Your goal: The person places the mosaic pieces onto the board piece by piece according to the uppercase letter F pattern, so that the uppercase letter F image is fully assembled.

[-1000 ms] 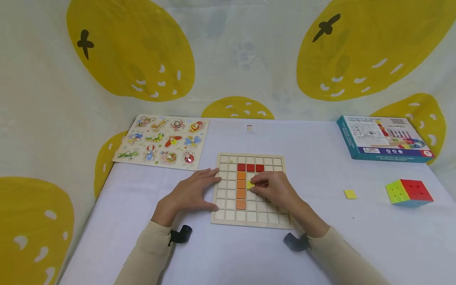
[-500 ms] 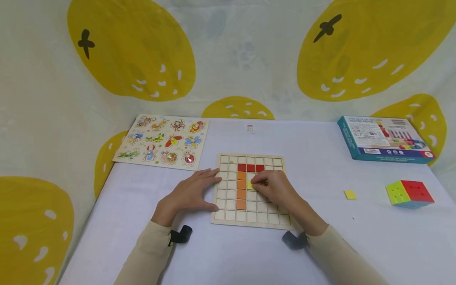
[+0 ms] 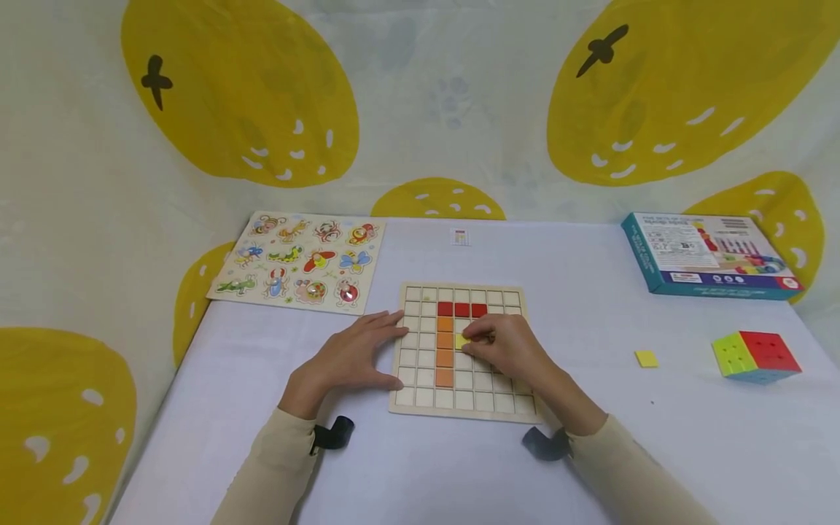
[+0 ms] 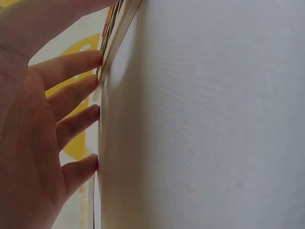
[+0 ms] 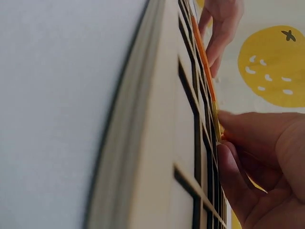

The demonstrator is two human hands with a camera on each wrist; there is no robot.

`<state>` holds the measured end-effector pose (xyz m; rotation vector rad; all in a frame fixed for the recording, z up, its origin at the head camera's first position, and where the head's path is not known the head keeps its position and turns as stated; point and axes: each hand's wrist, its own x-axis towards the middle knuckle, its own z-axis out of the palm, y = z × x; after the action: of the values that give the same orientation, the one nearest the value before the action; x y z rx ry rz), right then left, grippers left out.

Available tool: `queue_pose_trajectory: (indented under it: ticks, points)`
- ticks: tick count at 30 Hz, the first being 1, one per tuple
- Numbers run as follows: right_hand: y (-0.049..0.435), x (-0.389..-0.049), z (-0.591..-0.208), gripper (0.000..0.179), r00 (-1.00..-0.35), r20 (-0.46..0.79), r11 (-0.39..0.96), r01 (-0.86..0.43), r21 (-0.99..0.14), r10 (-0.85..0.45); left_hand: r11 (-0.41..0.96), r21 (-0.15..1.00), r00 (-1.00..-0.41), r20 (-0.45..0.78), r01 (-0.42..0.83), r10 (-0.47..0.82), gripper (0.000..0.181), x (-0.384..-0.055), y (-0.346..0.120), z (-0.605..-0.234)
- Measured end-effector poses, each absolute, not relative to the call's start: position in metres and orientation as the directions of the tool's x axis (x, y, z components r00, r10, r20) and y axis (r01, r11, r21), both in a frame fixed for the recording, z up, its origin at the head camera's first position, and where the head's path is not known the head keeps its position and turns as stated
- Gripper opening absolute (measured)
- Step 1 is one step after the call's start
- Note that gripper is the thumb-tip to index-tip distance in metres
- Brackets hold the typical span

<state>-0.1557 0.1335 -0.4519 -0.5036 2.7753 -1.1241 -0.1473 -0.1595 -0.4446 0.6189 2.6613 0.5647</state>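
Note:
A wooden grid board [image 3: 424,397] lies on the white cloth in the head view. Three red tiles [image 3: 461,310] form a row near its top, and a column of orange tiles [image 3: 444,358] runs down below the leftmost red one. My right hand [image 3: 508,346] pinches a yellow tile [image 3: 460,341] between thumb and fingers at the cell right of the orange column. In the right wrist view those fingertips sit right at the board's surface. My left hand [image 3: 348,351], its fingers spread, touches the board's left edge with fingertips and thumb; the left wrist view shows the fingers extended.
Another yellow tile [image 3: 646,359] lies to the right, near a puzzle cube [image 3: 755,356]. A teal-sided box [image 3: 712,255] is at the back right. An insect puzzle board [image 3: 298,261] lies at the back left, and a small printed card [image 3: 460,237] behind the grid board.
My right fingers have shifted very slightly around the yellow tile, which stays at the same cell. The left hand and the board keep their places.

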Motion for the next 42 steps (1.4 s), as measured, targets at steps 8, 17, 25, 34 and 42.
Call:
queue_pose_trajectory:
  ticks: [8,17,25,34,42]
  points:
    - [0.154,-0.15,-0.444,0.031,-0.946,0.07,0.577,-0.25,-0.778,-0.316,0.829,0.447,-0.844,-0.246,0.336,0.476,0.087,-0.147,-0.16,-0.445]
    - [0.197,-0.144,-0.433,0.041,-0.969,0.091,0.701,-0.231,-0.675,-0.231,0.83,0.448,-0.846,-0.248,0.332,0.471,0.087,-0.147,-0.161,-0.447]
    - [0.251,-0.13,-0.425,0.047,-0.993,0.066,0.776,-0.12,-0.619,-0.101,0.825,0.452,-0.841,-0.247,0.34,0.482,0.086,-0.147,-0.161,-0.443]
    - [0.316,-0.114,-0.424,0.064,-0.992,-0.119,0.832,0.091,-0.547,0.031,0.825,0.446,-0.839,-0.245,0.347,0.485,0.086,-0.147,-0.16,-0.442]
    - [0.363,-0.101,-0.435,0.089,-0.943,-0.311,0.859,0.257,-0.443,0.122,0.829,0.441,-0.84,-0.249,0.345,0.482,0.086,-0.147,-0.16,-0.444]
